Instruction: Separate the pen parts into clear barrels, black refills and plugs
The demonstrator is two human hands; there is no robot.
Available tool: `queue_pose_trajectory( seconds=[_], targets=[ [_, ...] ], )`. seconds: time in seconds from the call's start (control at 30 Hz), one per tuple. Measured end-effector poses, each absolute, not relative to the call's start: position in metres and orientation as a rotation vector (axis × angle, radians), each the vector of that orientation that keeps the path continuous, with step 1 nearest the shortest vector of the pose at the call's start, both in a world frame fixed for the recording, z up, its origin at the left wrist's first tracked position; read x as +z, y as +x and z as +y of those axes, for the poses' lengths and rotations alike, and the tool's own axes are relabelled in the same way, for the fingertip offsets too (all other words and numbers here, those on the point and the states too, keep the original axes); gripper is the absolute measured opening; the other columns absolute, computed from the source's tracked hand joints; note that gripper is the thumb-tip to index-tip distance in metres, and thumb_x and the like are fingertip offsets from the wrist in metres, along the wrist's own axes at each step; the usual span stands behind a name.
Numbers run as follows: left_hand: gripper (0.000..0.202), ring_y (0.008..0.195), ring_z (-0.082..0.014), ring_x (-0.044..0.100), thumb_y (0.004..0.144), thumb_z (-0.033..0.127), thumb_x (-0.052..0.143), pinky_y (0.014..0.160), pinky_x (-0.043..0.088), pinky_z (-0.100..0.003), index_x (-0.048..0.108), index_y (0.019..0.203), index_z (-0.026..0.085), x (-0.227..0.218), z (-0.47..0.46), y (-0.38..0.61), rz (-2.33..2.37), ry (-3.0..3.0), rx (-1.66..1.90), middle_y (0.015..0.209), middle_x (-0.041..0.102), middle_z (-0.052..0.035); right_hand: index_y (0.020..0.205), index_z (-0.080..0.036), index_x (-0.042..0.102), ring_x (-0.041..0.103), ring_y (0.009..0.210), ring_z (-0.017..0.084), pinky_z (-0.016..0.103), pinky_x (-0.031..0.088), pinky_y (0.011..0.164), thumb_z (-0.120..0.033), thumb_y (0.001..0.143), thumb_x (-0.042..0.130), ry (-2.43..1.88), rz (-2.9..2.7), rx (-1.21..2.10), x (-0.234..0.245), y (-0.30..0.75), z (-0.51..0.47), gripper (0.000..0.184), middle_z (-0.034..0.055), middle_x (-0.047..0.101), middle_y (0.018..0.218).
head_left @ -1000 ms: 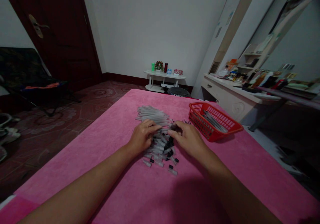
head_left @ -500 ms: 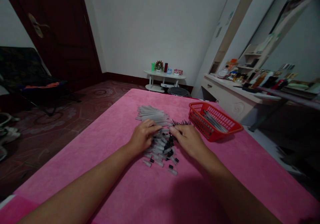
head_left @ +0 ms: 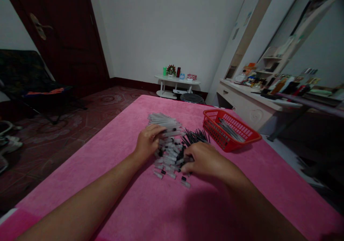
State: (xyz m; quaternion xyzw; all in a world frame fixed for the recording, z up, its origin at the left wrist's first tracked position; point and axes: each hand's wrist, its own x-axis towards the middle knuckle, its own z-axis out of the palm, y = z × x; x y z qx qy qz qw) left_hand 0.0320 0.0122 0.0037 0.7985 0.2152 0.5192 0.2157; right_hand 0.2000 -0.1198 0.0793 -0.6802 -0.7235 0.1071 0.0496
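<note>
My left hand [head_left: 148, 139] is closed round a translucent pen barrel [head_left: 168, 130] with a black piece at its right end, just in front of a stack of similar clear barrels [head_left: 161, 119]. At the right side of a heap of clear caps [head_left: 170, 156], my right hand [head_left: 202, 157] reaches down with thumb and fingers apart. Small black plugs [head_left: 179, 155] lie mixed among the caps near its fingertips. Thin black refills [head_left: 195, 136] are bunched just beyond that hand.
A red plastic basket [head_left: 228, 149] holding several grey pens [head_left: 229, 130] stands at the right on the pink cloth [head_left: 113, 169]. A dresser [head_left: 249, 106] crowded with bottles is farther right. A low white shelf [head_left: 174, 79] stands by the back wall, and a folding chair [head_left: 24, 72] at left.
My hands have moved apart. The right one has come back from the refills to the caps and plugs; the left has shifted slightly left, with the black-ended barrel now showing.
</note>
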Motion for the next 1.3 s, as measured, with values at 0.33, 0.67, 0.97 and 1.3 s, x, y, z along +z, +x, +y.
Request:
queue_pose_trajectory(
  seconds=[0.33, 0.67, 0.97, 1.3],
  targets=[
    [0.030, 0.073, -0.0161, 0.066, 0.065, 0.028, 0.075, 0.063, 0.053, -0.025, 0.061, 0.086, 0.013, 0.016, 0.010, 0.040, 0.642, 1.138, 1.311, 0.081, 0.068, -0.0052, 0.084, -0.016, 0.073, 0.065, 0.080, 0.022, 0.025, 0.040, 0.065, -0.029, 0.062, 0.074, -2.329, -2.537, 0.336, 0.085, 0.162, -0.130, 0.025, 0.0118, 0.071, 0.082],
    [0.031, 0.071, -0.0135, 0.067, 0.064, 0.025, 0.077, 0.062, 0.056, -0.021, 0.058, 0.085, 0.013, 0.015, 0.009, 0.042, 0.521, 0.868, 1.237, 0.080, 0.068, -0.0037, 0.065, -0.015, 0.064, 0.050, 0.053, 0.011, 0.022, 0.025, 0.048, -0.028, 0.068, 0.065, -2.040, -2.001, 0.280, 0.085, 0.201, -0.117, 0.013, 0.0016, 0.062, 0.060],
    [0.032, 0.072, -0.0128, 0.067, 0.068, 0.026, 0.076, 0.065, 0.057, -0.023, 0.056, 0.090, 0.014, 0.016, -0.001, 0.046, 0.491, 0.881, 1.135, 0.080, 0.067, -0.0026, 0.081, -0.015, 0.066, 0.050, 0.055, 0.011, 0.021, 0.034, 0.051, -0.019, 0.068, 0.062, -1.697, -1.688, 0.401, 0.057, 0.208, -0.100, 0.014, -0.0002, 0.061, 0.065],
    [0.033, 0.070, -0.0123, 0.067, 0.067, 0.025, 0.076, 0.062, 0.057, -0.022, 0.053, 0.089, 0.016, 0.016, -0.005, 0.048, 0.478, 0.861, 1.111, 0.077, 0.067, -0.0011, 0.082, -0.018, 0.066, 0.052, 0.057, 0.012, 0.022, 0.034, 0.052, -0.022, 0.071, 0.063, -1.694, -1.663, 0.225, 0.057, 0.201, -0.101, 0.012, -0.0011, 0.060, 0.064]
  ],
)
